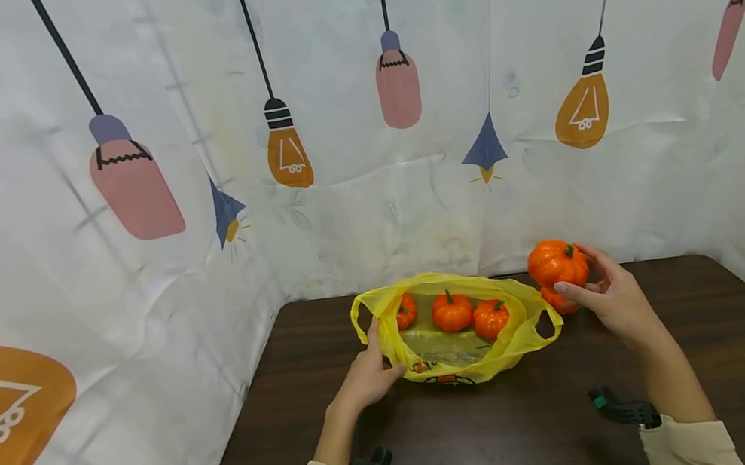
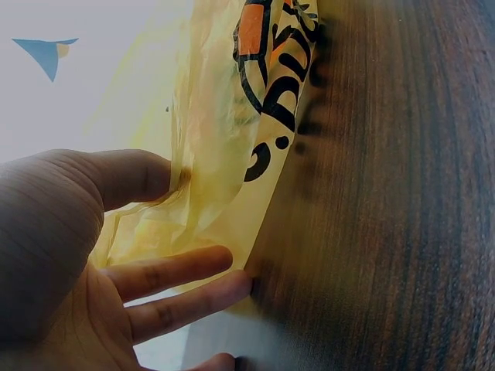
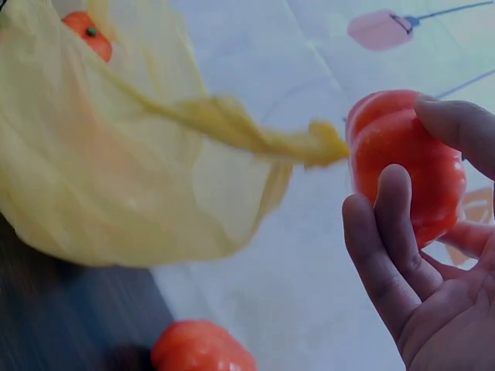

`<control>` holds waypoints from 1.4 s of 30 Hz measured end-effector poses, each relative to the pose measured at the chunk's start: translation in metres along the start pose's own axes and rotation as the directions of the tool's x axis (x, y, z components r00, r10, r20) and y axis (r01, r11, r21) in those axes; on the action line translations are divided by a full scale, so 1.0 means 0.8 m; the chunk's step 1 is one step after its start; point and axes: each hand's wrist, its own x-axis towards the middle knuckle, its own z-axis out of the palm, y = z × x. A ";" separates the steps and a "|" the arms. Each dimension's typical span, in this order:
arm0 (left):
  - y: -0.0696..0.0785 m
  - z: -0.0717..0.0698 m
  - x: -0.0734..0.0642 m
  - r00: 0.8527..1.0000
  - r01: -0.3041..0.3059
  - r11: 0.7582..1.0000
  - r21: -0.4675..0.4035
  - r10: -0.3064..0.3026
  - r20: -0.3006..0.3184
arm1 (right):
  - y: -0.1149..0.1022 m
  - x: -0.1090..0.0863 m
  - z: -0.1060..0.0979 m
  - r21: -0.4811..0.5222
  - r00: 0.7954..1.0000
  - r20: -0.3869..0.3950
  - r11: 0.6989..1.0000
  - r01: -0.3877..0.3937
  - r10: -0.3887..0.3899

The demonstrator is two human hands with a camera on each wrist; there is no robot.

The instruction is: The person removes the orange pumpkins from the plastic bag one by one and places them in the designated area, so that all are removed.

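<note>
A yellow plastic bag [image 1: 520, 342] with two loop handles sits on the table, its mouth spread wide. Inside it lie several small orange toy pumpkins [image 1: 452, 312]. My left hand [image 1: 365, 376] holds the bag's left edge; in the left wrist view the thumb [image 2: 135, 176] presses the thin plastic while other fingers stretch out beside it. To the right of the bag, my right hand [image 1: 614, 298] grips another toy pumpkin [image 3: 406, 162], raised above the table near the right handle. One more pumpkin [image 3: 203, 348] rests on the table below it, partly hidden in the head view.
The dark wooden table [image 1: 502, 431] has its back edge against a white curtain [image 1: 372, 225] printed with hanging lamps. Another curtain panel closes in the left side. A black band [image 1: 626, 410] sits on my right wrist.
</note>
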 end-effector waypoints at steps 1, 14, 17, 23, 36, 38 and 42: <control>0.000 0.000 0.000 1.000 0.002 1.000 -0.001 -0.002 0.002 | 0.003 0.000 -0.003 -0.011 1.000 -0.007 1.000 -0.008 0.007; 0.002 0.003 0.000 1.000 0.006 1.000 -0.026 -0.006 0.011 | 0.032 -0.003 -0.033 -0.001 0.999 -0.026 0.999 -0.043 0.043; 0.000 0.003 0.000 1.000 0.005 1.000 -0.024 -0.005 0.010 | 0.037 -0.003 -0.036 -0.012 0.998 -0.028 0.999 -0.051 0.050; -0.001 0.003 0.000 1.000 0.011 1.000 -0.020 -0.011 0.006 | 0.051 -0.002 -0.042 -0.048 0.995 -0.032 0.994 -0.097 0.096; 0.000 0.000 -0.001 1.000 0.011 1.000 -0.012 -0.011 0.008 | 0.082 0.003 -0.043 -0.103 0.983 0.024 0.979 -0.178 0.181; -0.001 0.001 -0.001 1.000 0.009 1.000 -0.008 -0.009 0.006 | 0.087 0.003 -0.043 -0.099 0.982 0.035 0.979 -0.181 0.185; -0.001 0.001 -0.001 1.000 0.004 1.000 -0.005 -0.004 0.004 | 0.096 0.002 -0.040 -0.079 0.978 0.058 0.978 -0.195 0.199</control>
